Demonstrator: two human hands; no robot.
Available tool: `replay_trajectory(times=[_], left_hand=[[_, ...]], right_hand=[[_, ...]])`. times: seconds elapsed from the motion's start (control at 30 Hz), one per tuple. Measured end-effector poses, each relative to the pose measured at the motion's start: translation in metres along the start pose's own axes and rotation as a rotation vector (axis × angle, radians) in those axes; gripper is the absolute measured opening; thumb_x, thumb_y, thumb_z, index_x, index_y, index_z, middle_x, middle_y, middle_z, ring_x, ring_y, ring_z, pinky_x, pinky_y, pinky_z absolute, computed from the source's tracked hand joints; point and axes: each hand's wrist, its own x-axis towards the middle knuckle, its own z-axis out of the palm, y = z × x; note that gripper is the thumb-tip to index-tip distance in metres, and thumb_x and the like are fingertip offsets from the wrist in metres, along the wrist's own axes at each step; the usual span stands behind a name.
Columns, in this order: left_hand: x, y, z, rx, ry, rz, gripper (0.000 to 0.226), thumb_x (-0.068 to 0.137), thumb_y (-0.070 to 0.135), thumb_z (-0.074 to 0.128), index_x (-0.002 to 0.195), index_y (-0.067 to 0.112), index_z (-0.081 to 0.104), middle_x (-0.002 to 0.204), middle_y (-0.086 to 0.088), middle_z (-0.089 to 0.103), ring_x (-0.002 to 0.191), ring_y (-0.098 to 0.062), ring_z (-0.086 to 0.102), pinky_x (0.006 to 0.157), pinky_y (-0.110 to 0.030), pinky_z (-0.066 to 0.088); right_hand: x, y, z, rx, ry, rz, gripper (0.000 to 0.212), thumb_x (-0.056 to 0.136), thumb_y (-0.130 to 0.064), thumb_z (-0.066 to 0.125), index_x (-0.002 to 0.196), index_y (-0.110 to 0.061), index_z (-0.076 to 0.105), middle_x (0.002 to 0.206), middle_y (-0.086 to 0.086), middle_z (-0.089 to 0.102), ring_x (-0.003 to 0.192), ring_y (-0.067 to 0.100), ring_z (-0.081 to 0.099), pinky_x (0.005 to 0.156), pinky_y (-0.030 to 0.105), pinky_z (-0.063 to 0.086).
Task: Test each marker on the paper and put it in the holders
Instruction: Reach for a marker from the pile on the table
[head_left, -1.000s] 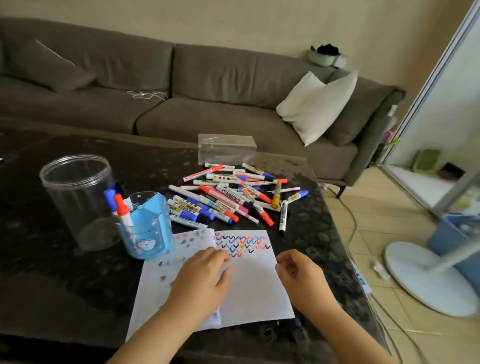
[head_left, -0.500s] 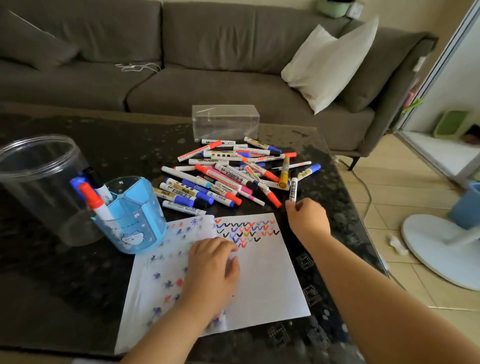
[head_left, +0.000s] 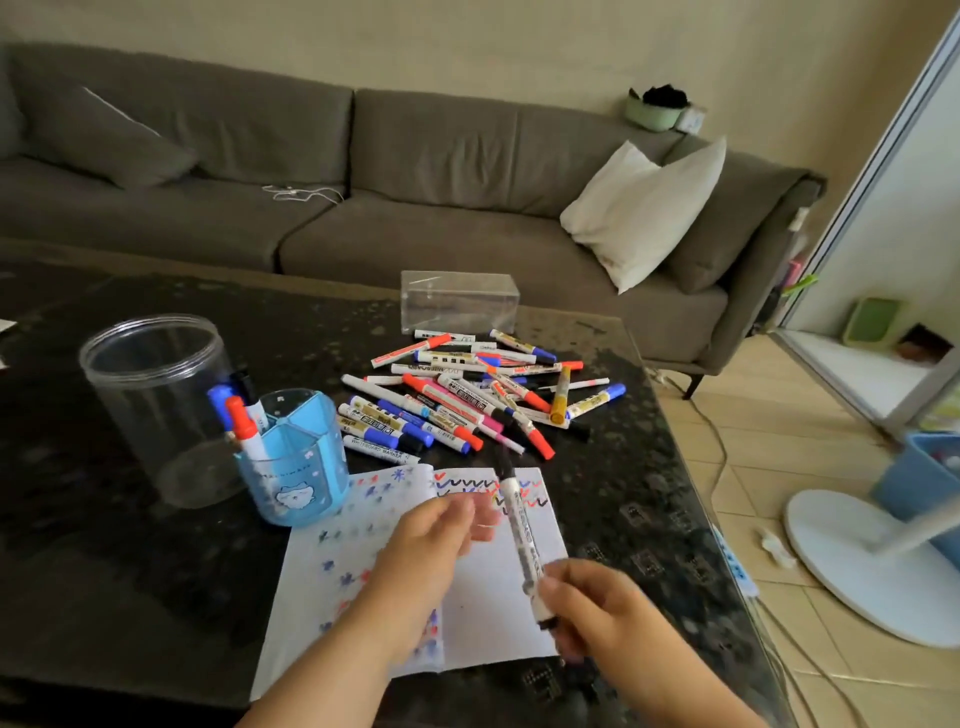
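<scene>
One black-capped white whiteboard marker (head_left: 521, 540) now lifted from the scattered pile of markers (head_left: 467, 395), up over the white scribbled paper (head_left: 488, 587). Pinched near its lower end by right hand (head_left: 597, 613), cap pointing away. Left hand (head_left: 441, 535), raised off the sheet, fingers loosely spread, empty, near the barrel. Likely next: uncapping, testing, then dropping into blue plastic divided holder (head_left: 296, 467) or clear round jar (head_left: 156, 400).

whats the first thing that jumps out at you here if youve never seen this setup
The heap of markers in the middle of the dark table, just beyond the scribbled paper. Next, the right hand holding a black-capped marker over that paper, the left hand beside it. At left stand a blue holder with a few markers and a clear jar.
</scene>
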Motion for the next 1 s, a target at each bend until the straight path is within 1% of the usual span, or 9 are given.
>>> replay_trajectory(times=[0.1, 0.2, 0.33, 0.4, 0.47, 0.63, 0.8, 0.9, 1.0], left_hand=[[-0.025, 0.01, -0.003, -0.474, -0.222, -0.147, 0.034, 0.098, 0.027, 0.036, 0.111, 0.008, 0.062, 0.103, -0.012, 0.071, 0.095, -0.024, 0.069, 0.097, -0.042, 0.044], [-0.049, 0.007, -0.014, -0.636, -0.27, -0.132, 0.029, 0.085, 0.022, 0.047, 0.1, 0.003, 0.063, 0.096, -0.018, 0.071, 0.09, -0.028, 0.07, 0.091, -0.043, 0.045], [-0.081, 0.001, -0.025, -0.579, -0.291, -0.081, 0.023, 0.079, 0.02, 0.053, 0.092, 0.002, 0.059, 0.096, -0.02, 0.071, 0.078, -0.027, 0.07, 0.071, -0.035, 0.053], [-0.095, -0.002, -0.024, -0.522, -0.316, -0.09, 0.023, 0.081, 0.02, 0.052, 0.094, 0.001, 0.056, 0.103, -0.021, 0.069, 0.05, -0.023, 0.06, 0.046, -0.031, 0.049], [-0.105, -0.001, -0.022, -0.508, -0.328, -0.07, 0.025, 0.082, 0.021, 0.051, 0.096, 0.001, 0.055, 0.107, -0.019, 0.069, 0.042, -0.018, 0.053, 0.044, -0.031, 0.048], [-0.118, 0.006, -0.02, -0.558, -0.259, -0.038, 0.023, 0.083, 0.021, 0.049, 0.096, 0.004, 0.058, 0.104, -0.015, 0.071, 0.1, -0.021, 0.068, 0.083, -0.034, 0.05], [-0.12, 0.003, -0.01, -0.398, -0.077, -0.035, 0.022, 0.098, 0.018, 0.041, 0.089, 0.007, 0.057, 0.095, -0.007, 0.074, 0.096, -0.019, 0.068, 0.08, -0.032, 0.047], [-0.111, 0.002, -0.016, -0.468, 0.021, -0.059, 0.021, 0.099, 0.019, 0.042, 0.089, 0.007, 0.057, 0.098, -0.008, 0.073, 0.103, -0.015, 0.065, 0.097, -0.032, 0.041], [-0.105, 0.002, -0.029, -0.494, 0.041, -0.028, 0.021, 0.098, 0.019, 0.042, 0.099, 0.007, 0.059, 0.109, -0.007, 0.069, 0.112, -0.016, 0.059, 0.09, -0.023, 0.046]], right_hand=[[-0.028, 0.009, 0.022, 0.212, -0.125, 0.079, 0.013, 0.071, -0.022, 0.068, 0.072, -0.009, 0.071, 0.06, 0.01, 0.054, 0.053, 0.017, 0.049, 0.049, 0.02, 0.036], [-0.042, 0.013, 0.039, 0.449, -0.174, 0.156, 0.013, 0.059, -0.005, 0.069, 0.069, 0.003, 0.067, 0.068, 0.017, 0.056, 0.06, 0.022, 0.053, 0.051, 0.025, 0.042], [-0.053, 0.003, 0.057, 0.428, -0.285, 0.07, 0.034, 0.085, -0.034, 0.058, 0.08, -0.002, 0.069, 0.071, 0.018, 0.062, 0.061, 0.024, 0.058, 0.061, 0.03, 0.048], [-0.055, -0.004, 0.066, 0.422, -0.274, 0.01, 0.044, 0.092, -0.041, 0.051, 0.088, 0.001, 0.063, 0.073, 0.017, 0.063, 0.058, 0.022, 0.057, 0.057, 0.028, 0.048], [-0.058, -0.009, 0.074, 0.46, -0.264, -0.008, 0.041, 0.089, -0.04, 0.047, 0.083, -0.002, 0.059, 0.069, 0.013, 0.058, 0.049, 0.016, 0.047, 0.047, 0.023, 0.041], [-0.07, -0.019, 0.085, 0.487, -0.234, 0.001, 0.034, 0.098, -0.033, 0.039, 0.074, -0.011, 0.05, 0.057, 0.001, 0.041, 0.042, 0.005, 0.024, 0.038, 0.016, 0.019], [-0.07, -0.012, 0.09, 0.03, -0.006, -0.152, 0.033, 0.101, -0.026, 0.04, 0.075, -0.01, 0.054, 0.052, -0.007, 0.043, 0.043, 0.006, 0.032, 0.042, 0.019, 0.027], [-0.071, -0.002, 0.087, -0.379, 0.133, -0.284, 0.034, 0.097, -0.03, 0.047, 0.064, -0.025, 0.052, 0.051, -0.009, 0.049, 0.049, 0.006, 0.039, 0.05, 0.017, 0.032], [-0.074, 0.005, 0.083, -0.4, 0.154, -0.25, 0.032, 0.096, -0.033, 0.047, 0.072, -0.017, 0.06, 0.055, -0.005, 0.052, 0.05, 0.004, 0.042, 0.055, 0.019, 0.037]])
